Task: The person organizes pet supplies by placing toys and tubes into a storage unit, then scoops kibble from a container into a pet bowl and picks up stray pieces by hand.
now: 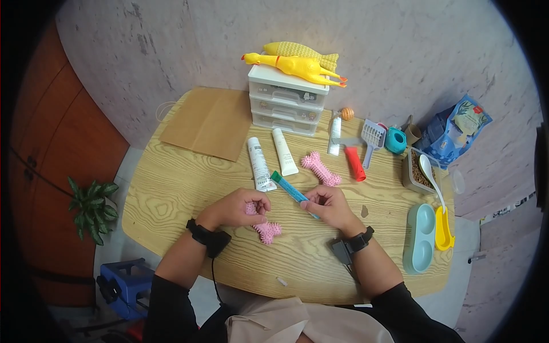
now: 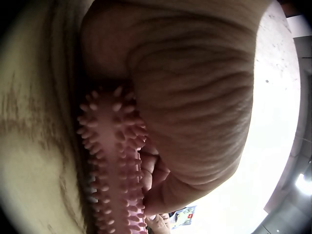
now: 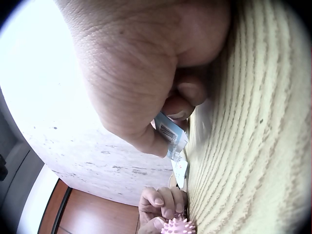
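Note:
My left hand (image 1: 239, 207) curls over a pink spiky bone-shaped chew toy (image 1: 267, 231), its thumb across the toy's middle. In the left wrist view the toy's nubs (image 2: 114, 146) run along beside the thumb, close to the table. Between thumb and fingers my right hand (image 1: 331, 207) pinches one end of a slim blue stick-like pack (image 1: 293, 191) with a green tip, which slants up and left. The right wrist view shows a barcode on the pack (image 3: 169, 129) and clear plastic at its end. Two white tubes (image 1: 260, 163) (image 1: 284, 151) and a second pink bone toy (image 1: 321, 169) lie just beyond.
A brown paper bag (image 1: 209, 123) lies at back left, beside a white drawer unit (image 1: 286, 108) topped by a yellow rubber chicken (image 1: 297, 66). At right are a red-handled tool (image 1: 354, 164), a litter scoop (image 1: 373, 137), a kibble box (image 1: 410, 177) and a double bowl (image 1: 422, 240).

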